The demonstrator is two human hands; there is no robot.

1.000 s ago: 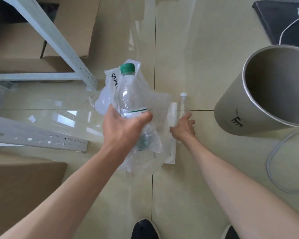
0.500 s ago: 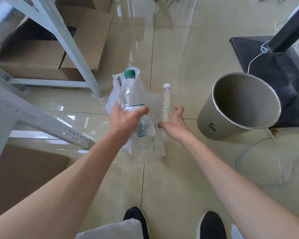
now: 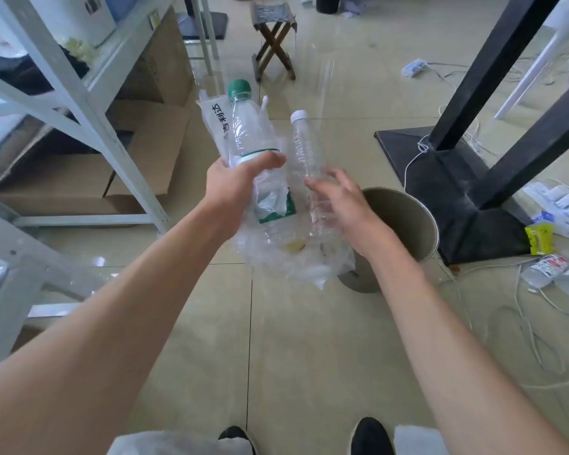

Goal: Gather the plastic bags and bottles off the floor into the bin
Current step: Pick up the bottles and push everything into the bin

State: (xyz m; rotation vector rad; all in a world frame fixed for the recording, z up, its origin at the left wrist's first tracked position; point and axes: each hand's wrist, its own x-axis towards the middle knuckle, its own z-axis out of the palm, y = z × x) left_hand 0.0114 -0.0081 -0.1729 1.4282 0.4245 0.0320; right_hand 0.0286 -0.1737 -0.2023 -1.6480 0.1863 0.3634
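Note:
My left hand (image 3: 234, 183) grips a green-capped clear bottle (image 3: 250, 136) together with a bunch of clear plastic bags (image 3: 286, 257) that hang below it. My right hand (image 3: 345, 201) holds a slim clear bottle with a white cap (image 3: 301, 146), upright, right beside the green-capped one. Both hands are raised in front of me. The round grey bin (image 3: 408, 218) stands on the floor just behind and to the right of my right hand, its opening partly hidden by the hand and bags.
A white metal shelf frame (image 3: 89, 103) with cardboard boxes (image 3: 138, 165) stands at the left. A black stand base (image 3: 457, 178) and white cables (image 3: 523, 323) lie right of the bin. Small packets (image 3: 539, 238) litter the floor at far right. A folding stool (image 3: 275, 47) stands ahead.
My right hand picked the white-capped bottle off the floor and lifted it. Both hands rose and moved right toward the bin as my view lifted.

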